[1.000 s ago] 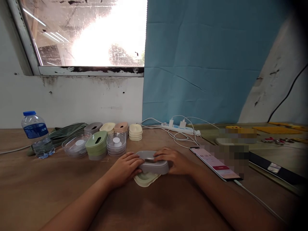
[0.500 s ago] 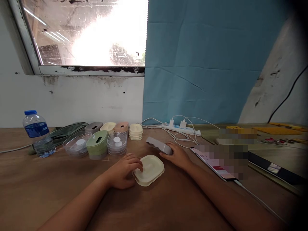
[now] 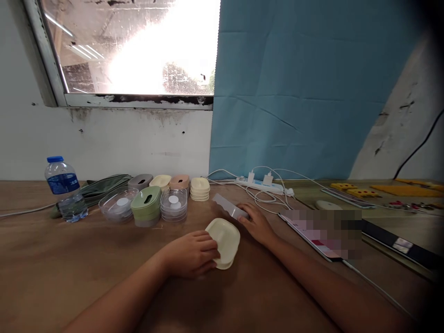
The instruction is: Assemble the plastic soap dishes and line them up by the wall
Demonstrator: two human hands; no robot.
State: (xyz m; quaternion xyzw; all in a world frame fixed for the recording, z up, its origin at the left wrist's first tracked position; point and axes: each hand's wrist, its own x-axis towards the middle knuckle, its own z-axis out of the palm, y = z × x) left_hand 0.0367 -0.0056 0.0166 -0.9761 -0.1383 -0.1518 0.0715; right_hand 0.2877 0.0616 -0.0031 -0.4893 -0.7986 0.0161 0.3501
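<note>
Near the middle of the table, my left hand [image 3: 194, 253] grips the left edge of a cream plastic lid [image 3: 225, 238], its fingers curled over the rim. The lid is tilted, and a second layer shows under its front edge, perhaps another lid. To the right, my right hand [image 3: 255, 223] has its fingers closed on the near end of a grey plastic piece [image 3: 229, 206] with a wavy edge. That piece slants down toward the hand; its underside is hidden. Behind them stands a stack of small cream lids [image 3: 200, 188].
At left are a water bottle [image 3: 65, 189], a dark green pouch [image 3: 106, 187], clear plastic tubs [image 3: 116, 208] and a green slotted container [image 3: 146, 208]. A power strip [image 3: 260, 185] with white cables lies behind. A charging phone or tablet [image 3: 312, 236] lies right of my right arm.
My left hand has shifted right and its fingers now wrap the cream lid's edge, turning and tilting it. The grey piece has rolled slightly in my right hand. The view has swung a little left.
</note>
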